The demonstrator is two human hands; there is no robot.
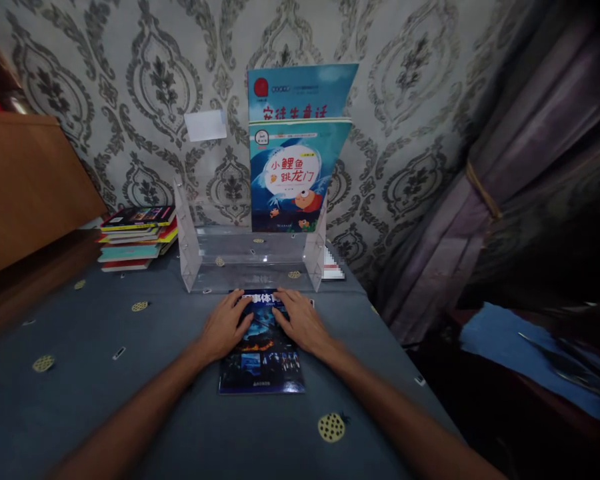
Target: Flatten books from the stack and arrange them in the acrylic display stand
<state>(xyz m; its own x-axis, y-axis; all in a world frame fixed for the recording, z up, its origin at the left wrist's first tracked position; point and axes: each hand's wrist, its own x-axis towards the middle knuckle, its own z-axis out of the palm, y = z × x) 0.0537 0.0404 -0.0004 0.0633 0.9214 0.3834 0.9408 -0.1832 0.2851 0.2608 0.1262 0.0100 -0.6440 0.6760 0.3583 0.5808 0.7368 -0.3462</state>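
A dark blue book (263, 340) with a glossy picture cover lies flat on the cloth-covered table. My left hand (226, 327) rests on its upper left side, fingers spread and touching the cover. Opposite it, my right hand (300, 320) lies over the upper right side, thumb and fingers apart. Just beyond the book stands a clear plastic rack (190, 247) with tiers. On the rack's right half, a blue book with a red fish (285, 180) stands upright in front of a teal book (305, 80), whose lower part is hidden.
A stack of books (135, 237) sits at the back left, near a brown wooden box-like piece (30, 187). Patterned wallpaper (170, 67) rises behind the table (130, 387). At the right hang tied purple curtains (445, 220), with a blue cloth (500, 327) below them.
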